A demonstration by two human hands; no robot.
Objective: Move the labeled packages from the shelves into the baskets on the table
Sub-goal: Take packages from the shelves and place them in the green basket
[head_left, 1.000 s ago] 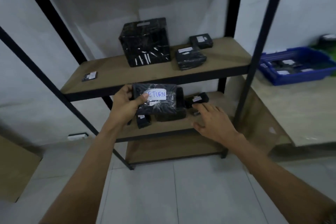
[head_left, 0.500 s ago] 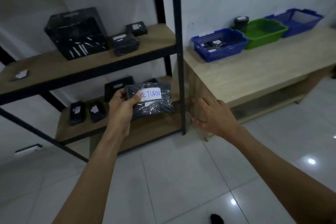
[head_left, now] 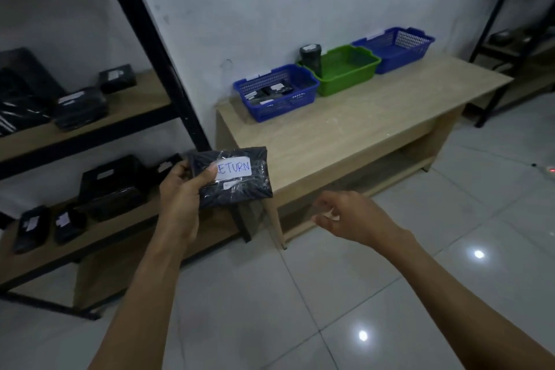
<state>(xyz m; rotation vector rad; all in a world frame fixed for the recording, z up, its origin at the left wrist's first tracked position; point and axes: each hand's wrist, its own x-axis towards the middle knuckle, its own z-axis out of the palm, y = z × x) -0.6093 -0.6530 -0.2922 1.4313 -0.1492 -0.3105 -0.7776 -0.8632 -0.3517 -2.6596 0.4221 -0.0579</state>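
Black package [head_left: 237, 177] marked RETURN pinched in my left hand [head_left: 180, 189], held just short of worktop [head_left: 360, 129]. Right hand [head_left: 354, 216] empty, fingers loosely curled. Step: carry. Next: match label to one of three baskets [head_left: 345, 85]; tags unreadable from here.

We have turned right, away from the shelf [head_left: 141, 105], so it has slid to the left edge of view and the worktop [head_left: 360, 129] now fills the middle. Our left hand [head_left: 180, 189] has carried the package [head_left: 237, 186] away from the lower shelf; it now sits in front of the worktop's near left corner. Our right hand [head_left: 354, 216], which reached with straight fingers toward the lower shelf, has drawn back and now hangs over the floor [head_left: 300, 309] before the worktop, fingers loosely curled. The green basket [head_left: 348, 82] and far blue basket [head_left: 399, 57] have come into view beside the near blue basket [head_left: 288, 105].
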